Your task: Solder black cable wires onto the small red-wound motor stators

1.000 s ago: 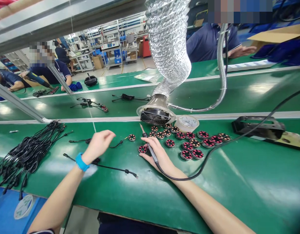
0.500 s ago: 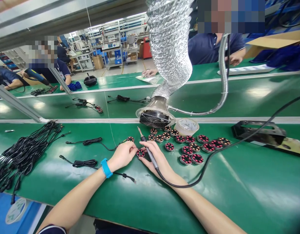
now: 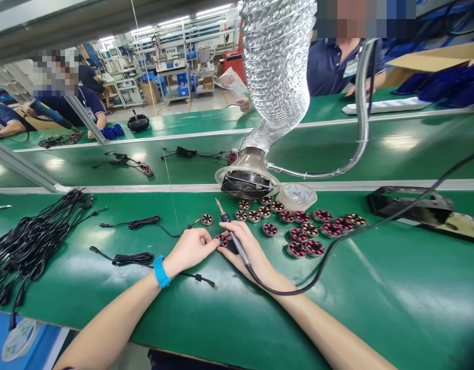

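Note:
My right hand point(image 3: 248, 249) is closed round a soldering iron point(image 3: 237, 242), whose tip points up and away from me. Between my two hands lies a small round motor stator point(image 3: 222, 240) with red and black windings. My left hand point(image 3: 194, 250), with a blue band at the wrist, pinches the stator's left edge with thumb and fingertips. The right thumb is near the stator's lower side. Just beyond my left hand, another stator point(image 3: 206, 219) sits at the end of a black cable point(image 3: 144, 222). A second coiled cable point(image 3: 132, 258) lies left of my wrist, its bare end nearer me.
Several stators point(image 3: 298, 235) lie to the right, near a tape roll point(image 3: 296, 197). A fume extractor point(image 3: 247, 180) hangs over the bench's back. A heap of black cables point(image 3: 40, 241) lies left; a black metal holder point(image 3: 410, 205) stands right. Co-workers sit across the bench.
My left hand has shifted slightly on the stator, its thumb now straighter against the edge. The view has moved a little. Across the bench a co-worker's hand has lifted a plastic bag.

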`<state>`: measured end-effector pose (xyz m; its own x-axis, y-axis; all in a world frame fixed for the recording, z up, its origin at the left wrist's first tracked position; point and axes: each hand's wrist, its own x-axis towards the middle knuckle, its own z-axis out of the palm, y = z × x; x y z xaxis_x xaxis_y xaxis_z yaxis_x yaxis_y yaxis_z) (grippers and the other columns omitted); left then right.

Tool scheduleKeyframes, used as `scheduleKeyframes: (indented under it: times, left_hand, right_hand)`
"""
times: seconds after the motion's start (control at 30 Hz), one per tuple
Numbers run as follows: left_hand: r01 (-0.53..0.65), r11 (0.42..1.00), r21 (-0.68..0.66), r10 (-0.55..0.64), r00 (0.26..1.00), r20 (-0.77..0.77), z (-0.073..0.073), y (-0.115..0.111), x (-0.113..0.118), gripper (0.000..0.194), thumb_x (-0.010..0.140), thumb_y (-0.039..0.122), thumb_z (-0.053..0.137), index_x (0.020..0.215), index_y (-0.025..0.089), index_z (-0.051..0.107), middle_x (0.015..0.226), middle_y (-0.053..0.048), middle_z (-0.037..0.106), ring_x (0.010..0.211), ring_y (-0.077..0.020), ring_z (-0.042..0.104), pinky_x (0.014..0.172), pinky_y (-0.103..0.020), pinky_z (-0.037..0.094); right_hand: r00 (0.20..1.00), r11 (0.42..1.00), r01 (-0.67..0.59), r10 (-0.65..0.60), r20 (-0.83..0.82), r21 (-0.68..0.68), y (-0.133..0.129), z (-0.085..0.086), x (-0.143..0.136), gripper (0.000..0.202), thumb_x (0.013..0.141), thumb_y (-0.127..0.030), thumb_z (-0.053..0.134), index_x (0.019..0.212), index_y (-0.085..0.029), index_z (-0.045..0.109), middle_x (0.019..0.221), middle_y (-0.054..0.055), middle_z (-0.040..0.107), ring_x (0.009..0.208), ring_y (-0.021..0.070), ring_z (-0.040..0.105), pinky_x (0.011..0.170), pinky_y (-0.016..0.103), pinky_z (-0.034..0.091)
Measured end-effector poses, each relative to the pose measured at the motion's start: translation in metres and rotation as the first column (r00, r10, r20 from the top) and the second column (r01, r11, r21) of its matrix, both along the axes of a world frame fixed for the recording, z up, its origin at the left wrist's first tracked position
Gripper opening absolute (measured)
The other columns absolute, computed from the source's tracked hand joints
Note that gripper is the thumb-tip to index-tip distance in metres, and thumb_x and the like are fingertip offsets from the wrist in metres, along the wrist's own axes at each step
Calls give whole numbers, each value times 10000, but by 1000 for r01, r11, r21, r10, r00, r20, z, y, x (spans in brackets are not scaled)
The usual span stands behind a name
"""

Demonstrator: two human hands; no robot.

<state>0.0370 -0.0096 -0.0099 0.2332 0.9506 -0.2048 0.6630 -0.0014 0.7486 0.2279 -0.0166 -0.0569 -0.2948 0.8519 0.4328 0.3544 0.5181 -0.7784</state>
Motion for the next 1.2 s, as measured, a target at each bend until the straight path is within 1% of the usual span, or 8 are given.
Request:
scheduleKeyframes:
  times: [0.2, 0.3, 0.47, 0.53, 0.6, 0.73, 0.9, 1.2]
  left_hand:
    - [48, 999, -10, -47, 992, 119, -10, 4, 1, 157, 752, 273, 533, 706, 152, 623, 628, 14, 562, 604, -127, 464, 587, -250, 338]
    - [40, 999, -8, -37, 971, 235, -9, 4, 3, 151, 748, 272, 520, 696, 155, 600, 663, 2, 582, 637, -134, 489, 631, -254, 372]
    - [-13, 999, 32, -2, 900, 436, 2, 4, 3, 176, 776, 316, 558, 689, 164, 571, 689, 3, 564, 683, -133, 500, 686, -251, 400]
    - [-50, 998, 48, 26, 913, 408, 4, 5, 0, 209, 792, 344, 569, 685, 165, 566, 678, 8, 548, 664, -127, 480, 658, -248, 382]
    - [-72, 997, 35, 58, 951, 305, 3, 5, -2, 261, 793, 394, 600, 673, 164, 565, 645, 16, 528, 625, -121, 451, 608, -247, 348]
    - [-47, 999, -10, 48, 988, 145, -3, 4, -1, 296, 751, 438, 675, 692, 155, 612, 625, 16, 544, 598, -120, 449, 564, -243, 320]
    - [16, 998, -62, 0, 971, 240, -4, 4, -1, 188, 752, 338, 616, 729, 152, 630, 670, -4, 597, 616, -124, 490, 604, -240, 377]
    - [137, 977, -165, -102, 973, 206, -1, 6, -9, 160, 720, 293, 604, 742, 144, 658, 691, -9, 607, 635, -128, 477, 619, -250, 368]
  right_hand:
    - [999, 1000, 11, -11, 35, 14, 0, -2, 0, 516, 872, -173, 645, 1340, -290, 462, 1184, 80, 498, 908, 191, 646, 900, 388, 574]
    - [999, 1000, 9, -10, 46, 20, 0, -2, -1, 508, 875, -175, 637, 1335, -297, 462, 1195, 80, 498, 928, 197, 645, 893, 383, 572]
    - [998, 999, 7, -9, 57, 42, 0, 1, -1, 512, 874, -183, 642, 1338, -302, 460, 1185, 84, 511, 938, 206, 637, 877, 385, 574]
    - [998, 999, 4, -7, 57, 47, -1, 2, -1, 522, 873, -176, 644, 1344, -300, 456, 1184, 84, 511, 933, 202, 634, 873, 382, 575]
    - [999, 999, 2, -4, 48, 39, -1, 2, -1, 526, 871, -168, 646, 1344, -298, 456, 1192, 83, 505, 924, 194, 637, 874, 376, 575]
    - [1000, 1000, -5, 4, 21, 31, -1, -2, -2, 538, 868, -164, 653, 1348, -298, 451, 1205, 87, 491, 931, 190, 647, 877, 371, 579]
    - [999, 999, 2, -4, 35, 35, -1, -4, -1, 556, 874, -178, 657, 1370, -300, 438, 1203, 86, 483, 931, 186, 655, 887, 371, 581]
    - [996, 999, -8, 4, 90, 39, -3, -1, 0, 533, 895, -186, 625, 1376, -305, 429, 1224, 88, 478, 997, 204, 643, 918, 377, 563]
